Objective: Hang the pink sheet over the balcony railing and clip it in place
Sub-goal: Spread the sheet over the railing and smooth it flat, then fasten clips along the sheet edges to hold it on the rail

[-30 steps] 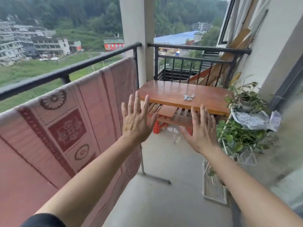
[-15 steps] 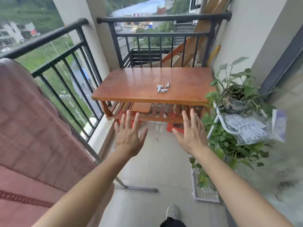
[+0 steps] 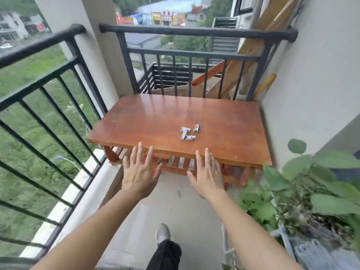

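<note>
Grey shoe (image 3: 162, 233) and a black trouser leg are showing at the bottom, on the pale floor. Two bare arms are reaching forward above them. The left hand (image 3: 138, 172) and the right hand (image 3: 206, 173) are both spread flat with the fingers wide apart — they are holding nothing. The fingertips are lining up with the near edge of the table (image 3: 136, 121) in this view, but I cannot tell if they are touching it.

Green plants (image 3: 303, 191) are sitting to the right, blurry.

The brown wooden table is shining a little. A small bunch of silver clips (image 3: 188, 132) is lying on top, near the middle, just past the hands.

The black railing (image 3: 39, 82) is running along the left side and behind the table. The pink sheet is not showing anywhere here — the bars in view are bare. Wooden boards (image 3: 251, 51) are leaning in the far right corner.
</note>
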